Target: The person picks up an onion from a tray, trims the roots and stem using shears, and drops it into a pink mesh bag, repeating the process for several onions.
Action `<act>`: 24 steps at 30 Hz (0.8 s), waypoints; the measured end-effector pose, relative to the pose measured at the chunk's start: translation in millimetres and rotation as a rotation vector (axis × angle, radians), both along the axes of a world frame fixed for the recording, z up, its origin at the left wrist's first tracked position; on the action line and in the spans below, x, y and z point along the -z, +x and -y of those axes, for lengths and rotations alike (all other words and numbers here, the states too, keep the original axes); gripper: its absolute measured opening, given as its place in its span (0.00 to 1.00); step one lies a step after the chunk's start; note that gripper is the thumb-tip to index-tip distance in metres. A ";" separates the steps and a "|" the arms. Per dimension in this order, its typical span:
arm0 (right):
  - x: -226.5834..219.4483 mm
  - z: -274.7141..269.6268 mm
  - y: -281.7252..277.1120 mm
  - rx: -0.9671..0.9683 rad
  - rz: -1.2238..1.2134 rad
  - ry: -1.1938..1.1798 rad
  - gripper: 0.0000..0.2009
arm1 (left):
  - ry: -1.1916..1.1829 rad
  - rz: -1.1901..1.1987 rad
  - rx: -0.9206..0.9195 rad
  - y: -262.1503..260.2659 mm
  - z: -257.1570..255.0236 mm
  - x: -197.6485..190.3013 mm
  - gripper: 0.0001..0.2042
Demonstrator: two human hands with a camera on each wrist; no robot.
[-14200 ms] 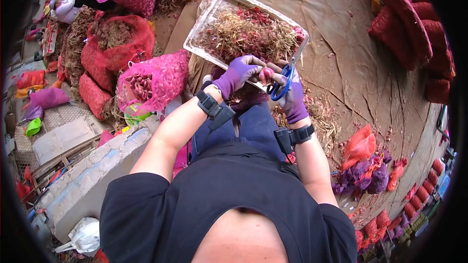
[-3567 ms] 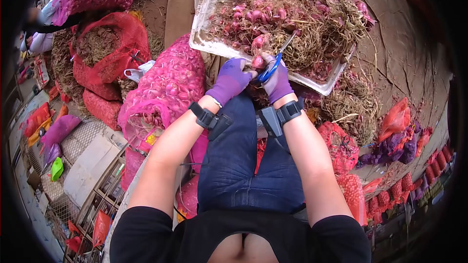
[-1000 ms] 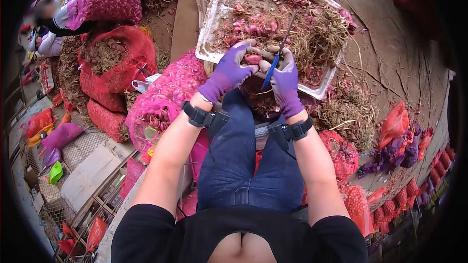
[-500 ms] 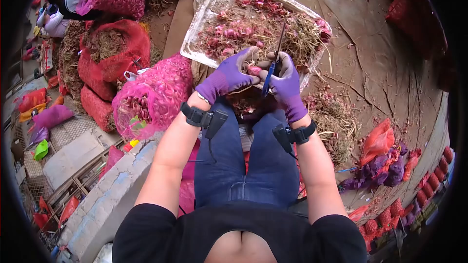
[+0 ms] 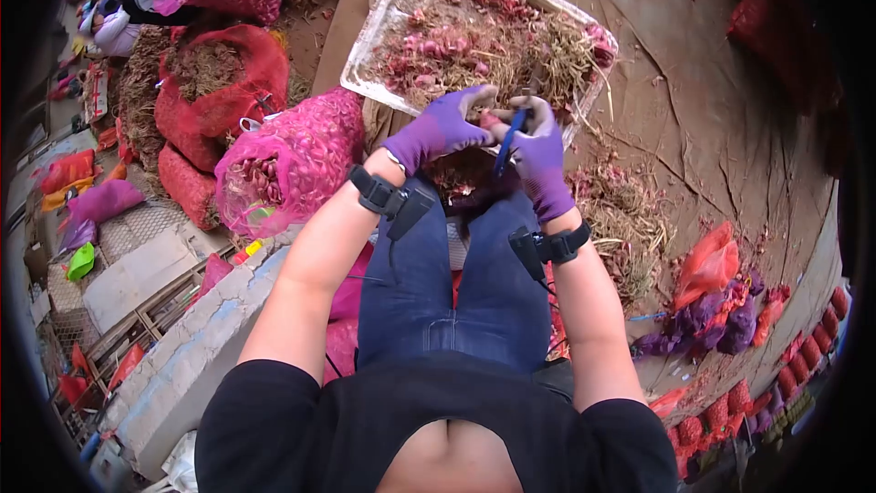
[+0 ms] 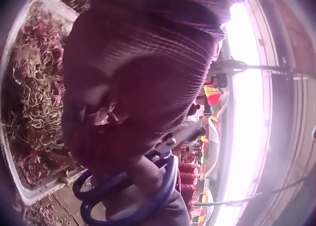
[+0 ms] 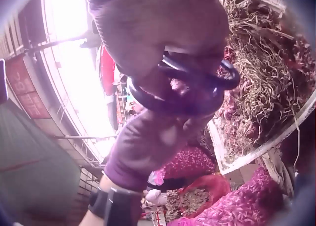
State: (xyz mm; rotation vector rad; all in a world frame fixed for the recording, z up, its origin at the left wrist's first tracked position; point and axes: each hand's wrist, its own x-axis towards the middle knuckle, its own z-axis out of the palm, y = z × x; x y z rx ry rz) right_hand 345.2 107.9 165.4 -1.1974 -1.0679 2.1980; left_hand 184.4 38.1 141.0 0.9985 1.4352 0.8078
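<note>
In the head view, my gloved left hand point(image 5: 442, 130) pinches a small pink-red shallot point(image 5: 490, 120) in front of my knees, and its fingers cover much of it. My gloved right hand point(image 5: 542, 157) meets it from the other side, holding blue-handled scissors point(image 5: 507, 142) with the handle loops around its fingers. The scissors' blades barely show here. In the left wrist view the blue loops point(image 6: 170, 184) sit below the left hand, with metal beyond them. Just past the hands lies a white tray point(image 5: 388, 29) of shallots, loose skins and dry stalks point(image 5: 561, 59).
To the left stands a pink mesh sack point(image 5: 310, 151) of shallots, with red mesh sacks point(image 5: 187, 187) behind. A concrete ledge point(image 5: 196, 347) runs along the lower left. Stalk trimmings point(image 5: 620, 228) lie on the ground at right, near crumpled bags point(image 5: 712, 283). Other people are at upper left.
Both hands have come closer together around the shallot, hiding more of it. The scissors' blades, pointing away over the tray half a second ago, are now mostly out of sight.
</note>
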 end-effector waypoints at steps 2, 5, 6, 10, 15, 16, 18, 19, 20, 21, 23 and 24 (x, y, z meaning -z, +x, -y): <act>-14.3 -0.5 4.2 0.066 -0.032 -0.003 0.20 | -0.133 0.155 -0.140 18.8 0.8 -34.2 0.34; -23.9 -3.7 8.1 0.135 -0.078 0.032 0.21 | -0.185 0.428 -0.398 39.5 -0.3 -27.9 0.16; -29.9 -4.3 12.7 0.105 -0.082 0.026 0.21 | -0.182 0.427 -0.429 44.8 -1.3 -33.2 0.16; -51.6 -8.3 24.0 0.069 -0.054 0.100 0.20 | -0.013 0.426 -0.428 50.0 3.4 -51.1 0.14; -72.2 -10.0 27.4 0.151 0.006 0.274 0.19 | 0.175 0.115 -0.368 58.1 2.4 -63.9 0.16; -75.3 -8.8 28.3 0.132 -0.007 0.279 0.19 | 0.189 -0.198 -0.304 62.5 2.7 -85.0 0.18; -80.2 -8.1 31.3 -0.012 0.051 0.354 0.19 | 0.241 -0.477 -0.373 77.1 1.5 -90.6 0.18; -86.4 -9.8 30.7 -0.029 0.067 0.370 0.20 | 0.248 -0.442 -0.428 80.5 2.3 -98.3 0.16; -92.1 -9.8 27.3 -0.030 0.057 0.385 0.20 | 0.263 -0.448 -0.433 77.4 3.0 -101.1 0.16; -98.6 -8.9 26.7 -0.025 0.017 0.330 0.20 | 0.315 -0.428 -0.483 76.3 4.1 -101.6 0.16; -105.1 -12.7 30.8 -0.020 0.017 0.347 0.20 | 0.369 -0.348 -0.483 70.2 1.3 -119.4 0.16; -116.7 -13.7 28.8 -0.038 0.038 0.334 0.20 | 0.362 -0.442 -0.455 66.4 -0.6 -119.9 0.16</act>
